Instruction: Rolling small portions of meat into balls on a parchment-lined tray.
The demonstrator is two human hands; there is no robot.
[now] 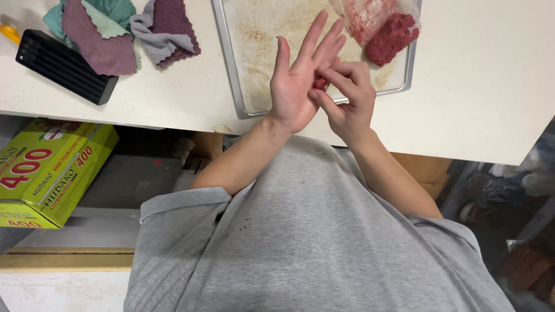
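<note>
My left hand (298,81) is held flat with its fingers spread, palm up, over the near edge of a metal baking tray (231,58). My right hand (346,101) presses its fingertips against the left palm, where a small bit of red ground meat seems to sit between the two. On the far right of the tray lies a lump of red ground meat (391,37) partly in clear plastic wrap (364,16). The tray's lining is stained brown.
The tray rests on a white speckled counter (480,86). Several purple, grey and teal cloths (124,32) lie at the back left beside a black ridged block (63,66). A yellow-green box of wrap (49,173) sits on a shelf below the counter.
</note>
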